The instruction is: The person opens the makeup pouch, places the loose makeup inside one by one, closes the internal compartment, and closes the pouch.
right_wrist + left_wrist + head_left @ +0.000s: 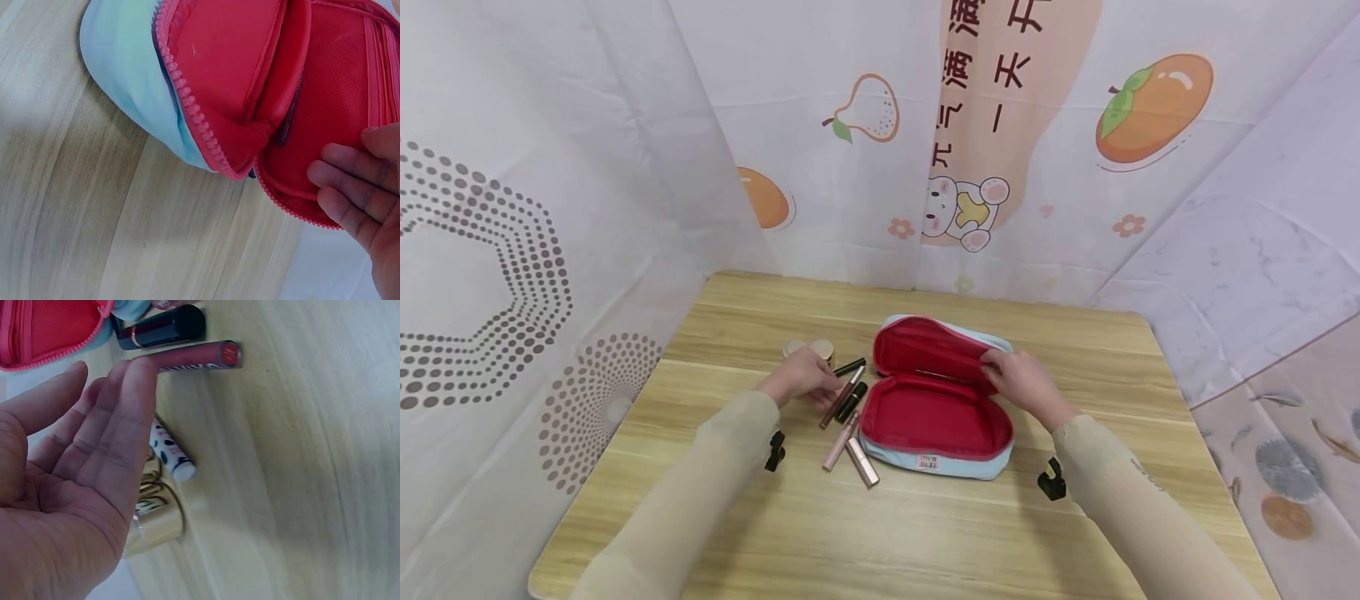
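Note:
A light-blue zip pouch (968,467) with a red lining lies unzipped on the wooden table, its lid tilted back. My right hand (1021,380) is at the lid's right side, its fingers (350,181) loosely bent against the red inside. To the left of the pouch my left hand (808,375) reaches over the cosmetics, palm showing and fingers nearly straight in the left wrist view. Its fingertips overlap the end of a dark-pink lip gloss tube (203,356). Next to that tube lies a black lipstick (164,328).
Gold round containers (159,522) and a white patterned tube (170,453) lie beside my left hand. A pink tube (838,446) and a rose-gold lipstick (862,463) lie by the pouch's front left corner. A printed curtain (835,208) hangs behind the table (940,542).

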A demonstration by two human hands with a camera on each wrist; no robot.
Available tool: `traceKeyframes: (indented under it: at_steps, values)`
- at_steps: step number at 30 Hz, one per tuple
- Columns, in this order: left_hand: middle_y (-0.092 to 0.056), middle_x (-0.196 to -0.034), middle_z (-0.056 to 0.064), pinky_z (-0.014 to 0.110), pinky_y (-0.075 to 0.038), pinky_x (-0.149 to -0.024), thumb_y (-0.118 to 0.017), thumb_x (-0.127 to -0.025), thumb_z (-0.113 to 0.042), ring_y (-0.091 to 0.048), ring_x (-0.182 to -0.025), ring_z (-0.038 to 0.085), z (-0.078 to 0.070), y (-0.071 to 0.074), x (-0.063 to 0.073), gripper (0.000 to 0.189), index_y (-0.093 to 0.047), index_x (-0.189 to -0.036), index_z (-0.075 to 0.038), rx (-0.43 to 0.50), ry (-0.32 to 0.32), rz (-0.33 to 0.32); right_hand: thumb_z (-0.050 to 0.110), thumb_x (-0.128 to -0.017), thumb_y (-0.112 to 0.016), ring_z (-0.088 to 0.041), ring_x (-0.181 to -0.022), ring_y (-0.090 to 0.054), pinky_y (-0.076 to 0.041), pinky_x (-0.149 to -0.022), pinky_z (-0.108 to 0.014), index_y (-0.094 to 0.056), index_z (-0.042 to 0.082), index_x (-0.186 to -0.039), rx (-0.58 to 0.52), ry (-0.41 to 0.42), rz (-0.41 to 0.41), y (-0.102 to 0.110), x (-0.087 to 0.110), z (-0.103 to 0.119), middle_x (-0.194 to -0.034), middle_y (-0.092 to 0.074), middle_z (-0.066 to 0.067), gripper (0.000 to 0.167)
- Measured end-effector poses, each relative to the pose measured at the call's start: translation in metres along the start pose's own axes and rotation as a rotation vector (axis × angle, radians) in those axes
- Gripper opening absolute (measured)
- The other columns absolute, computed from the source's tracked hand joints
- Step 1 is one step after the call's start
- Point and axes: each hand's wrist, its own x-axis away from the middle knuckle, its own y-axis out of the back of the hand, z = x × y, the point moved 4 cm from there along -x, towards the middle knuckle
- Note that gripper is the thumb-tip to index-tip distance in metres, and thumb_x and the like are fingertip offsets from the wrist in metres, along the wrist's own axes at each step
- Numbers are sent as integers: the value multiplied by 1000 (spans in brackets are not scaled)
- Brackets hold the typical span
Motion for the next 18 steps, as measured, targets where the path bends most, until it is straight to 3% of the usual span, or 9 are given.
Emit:
traceKeyframes:
  at_steps: [6, 18]
  values:
    - [-75, -87, 22, 32, -63, -64, -72, -93, -6, -71, -62, 18, 14, 1, -4, 18, -73, -101, 11, 20, 62, -16, 4, -94, -70, -25, -73, -68, -59, -70, -45, -72, 3, -101, 8, 13, -6, -1, 1, 0, -86, -73, -9, 8]
    - [-73, -76, 13, 30, -62, -60, -79, -89, -16, -68, -57, 15, 26, -8, -13, 18, -74, -82, 0, -84, 151, -20, 4, -94, -70, -25, -72, -68, -59, -70, -45, -72, 3, -101, 10, 8, 0, 0, 1, 0, -85, -73, -8, 7]
